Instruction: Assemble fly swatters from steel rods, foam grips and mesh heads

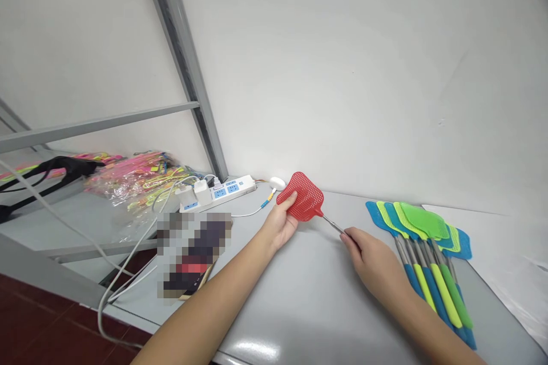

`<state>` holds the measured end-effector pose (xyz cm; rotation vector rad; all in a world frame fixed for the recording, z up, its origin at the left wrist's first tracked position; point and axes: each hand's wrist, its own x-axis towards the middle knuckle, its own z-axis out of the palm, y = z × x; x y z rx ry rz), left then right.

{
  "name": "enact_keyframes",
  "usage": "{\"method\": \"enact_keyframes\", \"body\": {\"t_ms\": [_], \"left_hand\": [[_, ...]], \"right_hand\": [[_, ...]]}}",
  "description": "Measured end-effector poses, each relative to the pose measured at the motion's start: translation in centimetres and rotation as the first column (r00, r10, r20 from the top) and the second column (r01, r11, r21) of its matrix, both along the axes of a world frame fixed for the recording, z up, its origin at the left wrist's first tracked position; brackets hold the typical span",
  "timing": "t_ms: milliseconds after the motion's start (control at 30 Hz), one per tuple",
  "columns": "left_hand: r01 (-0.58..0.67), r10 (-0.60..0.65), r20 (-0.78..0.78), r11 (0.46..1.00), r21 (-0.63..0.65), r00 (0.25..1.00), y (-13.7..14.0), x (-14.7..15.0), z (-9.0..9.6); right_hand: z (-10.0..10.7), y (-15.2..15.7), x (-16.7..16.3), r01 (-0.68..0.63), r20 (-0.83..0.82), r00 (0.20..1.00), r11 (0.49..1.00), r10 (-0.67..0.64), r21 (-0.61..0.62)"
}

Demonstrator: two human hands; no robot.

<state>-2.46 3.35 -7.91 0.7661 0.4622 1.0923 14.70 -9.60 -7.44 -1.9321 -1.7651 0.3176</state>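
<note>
A red fly swatter (306, 199) with a perforated head and a thin metal shaft is held over the grey table (299, 302). My left hand (281, 225) grips the swatter's head at its left edge, thumb on top and fingers beneath. Around the metal shaft, my right hand (363, 248) is closed; the handle end is hidden by that hand. To the right lies an overlapping row of blue, yellow-green and green fly swatters (422, 222), their handles pointing toward me.
A white power strip (231, 189) with plugs and cables sits at the back left, near a round white device (277, 183). A pixelated patch (194, 256) covers something at the table's left. Plastic-wrapped colourful items (141, 177) lie beyond the metal frame (184, 57). White paper (509, 274) lies right.
</note>
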Motion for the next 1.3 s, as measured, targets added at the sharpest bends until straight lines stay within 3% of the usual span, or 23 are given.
{"method": "enact_keyframes", "body": {"t_ms": [167,300,367,433,567,733,833,933,1033,1300], "left_hand": [[0.174,-0.175,-0.062,0.984,-0.032,0.983,-2.4,1.0,0.2],[0.176,-0.175,-0.096,0.984,-0.005,0.980,-3.7,1.5,0.3],[0.171,-0.170,-0.102,0.985,0.002,0.980,-4.0,1.5,0.3],[0.180,-0.179,-0.099,0.984,0.007,0.979,-4.1,1.5,0.3],[0.212,-0.212,-0.083,0.977,-0.002,0.974,-4.4,1.5,0.3],[0.271,-0.271,-0.011,0.963,-0.012,0.963,-4.5,1.7,0.6],[0.325,-0.325,0.022,0.946,-0.002,0.946,-4.4,1.6,0.7],[0.382,-0.381,0.041,0.924,0.003,0.924,-4.2,1.2,0.5],[0.429,-0.428,-0.041,0.903,0.017,0.903,-3.8,0.8,0.2],[0.437,-0.383,-0.291,0.887,0.147,0.877,-3.1,0.6,-0.1]], "right_hand": [[-0.3,-0.2,-1.3,-0.046,-0.148,0.988,0.999,0.046,0.009],[-0.4,-0.4,-1.6,-0.087,-0.313,0.946,0.996,0.086,0.011],[-0.4,-0.4,-1.6,-0.120,-0.446,0.889,0.993,0.103,-0.010],[-0.3,-0.4,-1.7,-0.172,-0.636,0.767,0.981,0.077,-0.089],[0.0,-0.4,-2.0,-0.309,-0.912,0.390,0.915,-0.127,-0.259],[1.6,-0.8,-2.1,-0.422,-0.960,0.067,0.864,-0.273,-0.275],[2.4,-1.2,-2.0,-0.467,-0.942,-0.044,0.840,-0.333,-0.275],[2.3,-1.4,-1.9,-0.495,-0.943,-0.072,0.832,-0.326,-0.250],[1.7,-1.3,-2.0,-0.496,-0.953,-0.051,0.836,-0.297,-0.234],[0.3,-1.1,-2.6,-0.301,-0.950,0.254,0.919,-0.181,-0.256]]}}
